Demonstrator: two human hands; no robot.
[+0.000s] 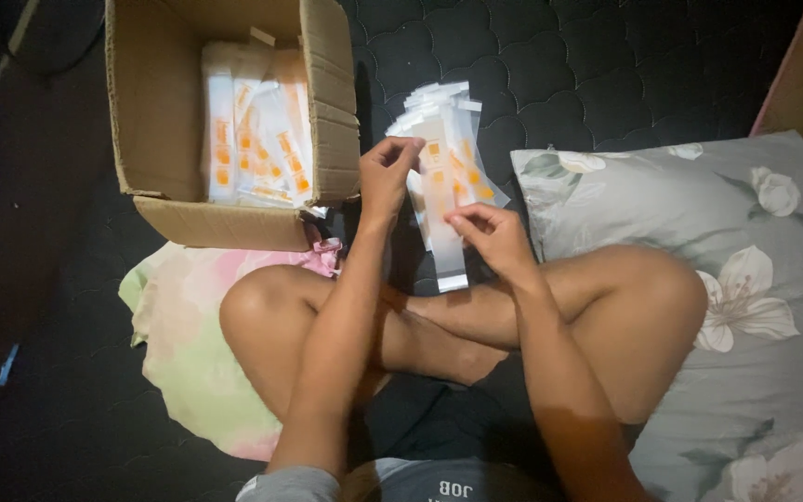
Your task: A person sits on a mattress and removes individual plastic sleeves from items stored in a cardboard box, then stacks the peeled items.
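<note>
Item one, the sleeve point(442, 216): a long clear plastic packet with orange print, held just above my crossed legs, a little past centre toward 12 o'clock. My left hand point(385, 177) pinches its upper end between thumb and fingertips, narrow grip, closed on the film. My right hand point(493, 234) pinches the lower half at about 3 o'clock of the sleeve, fingers curled shut on its edge. Item two, the stack point(453, 130): more sleeves of the same kind, fanned loosely on the dark quilted mattress point(587, 65) directly behind the held one, toward 12 o'clock. Item three, the box point(155, 121): open cardboard, at 10 o'clock, with further sleeves lying inside. Item four, the pillow point(745, 307): grey with white flowers, at 3 o'clock, touching my right knee. Item five, a pink-and-green cloth point(183, 325) at 8 o'clock under my left knee. Risks, as I judge them: the film looks slick and both grips are only fingertip pinches, so the sleeve could slip or crease; the fanned stack could slide apart if my wrist brushes it; the dim light makes the sleeve's open end hard to tell.
</note>
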